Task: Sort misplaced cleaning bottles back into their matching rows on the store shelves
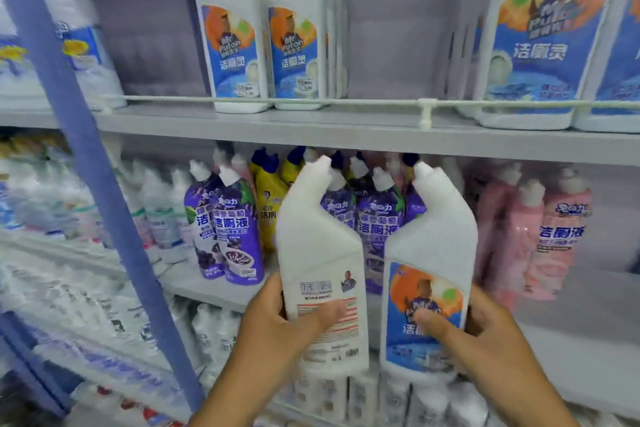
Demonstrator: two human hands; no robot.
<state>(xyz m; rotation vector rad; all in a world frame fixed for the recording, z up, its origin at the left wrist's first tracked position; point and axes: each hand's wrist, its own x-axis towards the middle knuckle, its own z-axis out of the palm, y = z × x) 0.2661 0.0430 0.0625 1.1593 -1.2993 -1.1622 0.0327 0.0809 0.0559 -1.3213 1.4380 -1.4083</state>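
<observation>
- Two white plastic angled-neck cleaning bottles are held up side by side before the middle shelf: one (323,263) showing its back label, one (429,281) its blue-and-orange front label.
- Left hand (277,319) grips the first, thumb across the label.
- Right hand (485,333) grips the second, fingers curled behind.
- Matching white bottles (263,31) stand on the grey upper shelf (346,130); purple bottles (228,229) stand behind.

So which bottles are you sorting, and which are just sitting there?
Being sorted:
- white bottle in left hand
- white bottle in right hand
- matching white row above

Just there:
- purple bottles
- yellow bottles
- pink bottles
</observation>
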